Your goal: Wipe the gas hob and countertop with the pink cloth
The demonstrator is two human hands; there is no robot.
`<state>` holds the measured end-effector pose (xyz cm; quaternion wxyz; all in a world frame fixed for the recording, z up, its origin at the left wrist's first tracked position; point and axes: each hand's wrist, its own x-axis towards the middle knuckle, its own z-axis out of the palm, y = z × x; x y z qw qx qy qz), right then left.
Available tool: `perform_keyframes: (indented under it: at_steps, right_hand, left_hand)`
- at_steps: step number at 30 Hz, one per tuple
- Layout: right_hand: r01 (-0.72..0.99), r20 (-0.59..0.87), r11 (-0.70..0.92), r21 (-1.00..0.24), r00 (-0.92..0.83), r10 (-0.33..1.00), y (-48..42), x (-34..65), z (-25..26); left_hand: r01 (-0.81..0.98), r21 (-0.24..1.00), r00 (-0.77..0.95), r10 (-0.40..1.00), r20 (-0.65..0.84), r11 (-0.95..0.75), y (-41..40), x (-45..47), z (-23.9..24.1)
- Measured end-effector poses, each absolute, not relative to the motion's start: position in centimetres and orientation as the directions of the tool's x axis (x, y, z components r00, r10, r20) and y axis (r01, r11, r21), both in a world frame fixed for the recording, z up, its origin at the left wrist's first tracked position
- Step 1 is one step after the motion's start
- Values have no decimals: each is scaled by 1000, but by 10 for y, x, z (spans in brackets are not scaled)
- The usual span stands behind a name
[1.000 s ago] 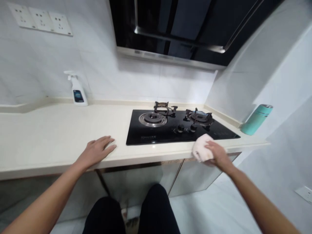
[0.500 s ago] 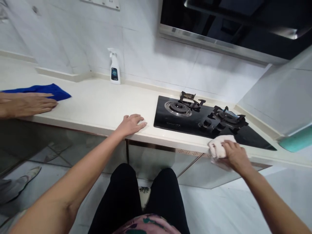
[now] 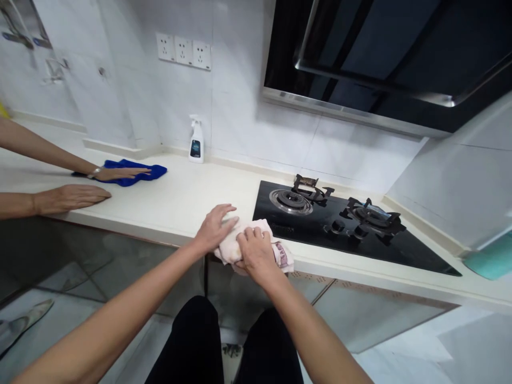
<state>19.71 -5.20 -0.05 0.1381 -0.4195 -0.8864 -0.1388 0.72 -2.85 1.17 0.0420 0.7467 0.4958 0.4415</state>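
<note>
A crumpled pale pink cloth [image 3: 228,252] lies bunched at the counter's front edge, just left of the black glass gas hob [image 3: 404,253]. My right hand [image 3: 254,250] presses down on the cloth and grips it. My left hand [image 3: 214,229] sits against its upper left side, fingers curled onto the fabric. Part of the cloth is hidden beneath both hands.
Farther left, a person's hand [image 3: 120,173] rests on a blue cloth [image 3: 156,172], and that person's other hand [image 3: 70,198] lies on the cream countertop [image 3: 180,194]. A white spray bottle [image 3: 196,141] stands against the tiled wall, below wall sockets [image 3: 184,52].
My left hand has moved from the bare counter onto the pale cloth. My right hand has carried the cloth left, to the hob's front left. The other person's blue cloth has shifted right.
</note>
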Motion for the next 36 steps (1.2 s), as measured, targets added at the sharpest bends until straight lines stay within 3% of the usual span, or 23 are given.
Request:
perform_keyframes:
  at_steps: [3, 7, 14, 18, 22, 28, 36]
  right_hand:
    - [731, 330, 680, -53, -630, 703, -53, 205, 6]
    - [514, 349, 798, -315, -719, 601, -47, 271, 13]
    - [695, 623, 613, -376, -300, 722, -4, 373, -15]
    - [749, 590, 588, -305, -336, 734, 17, 378, -39]
    - [759, 511, 538, -367, -318, 798, 22, 384, -48]
    - [762, 424, 452, -465, -256, 869, 26, 402, -53]
    - [743, 400, 460, -486, -279, 873, 28, 402, -54]
  left_hand:
    - [676, 331, 304, 658, 689, -659, -57, 29, 5]
    - [689, 116, 576, 639, 510, -715, -80, 56, -11]
    - [886, -75, 446, 800, 401, -457, -74, 102, -25]
    - [847, -149, 516, 726, 454, -509, -73, 147, -39]
    - [813, -235, 559, 604, 567, -532, -71, 167, -51]
    - [789, -274, 593, 564, 575, -550, -65, 118, -55]
    - [945, -104, 316, 781, 538, -311, -69, -51, -59]
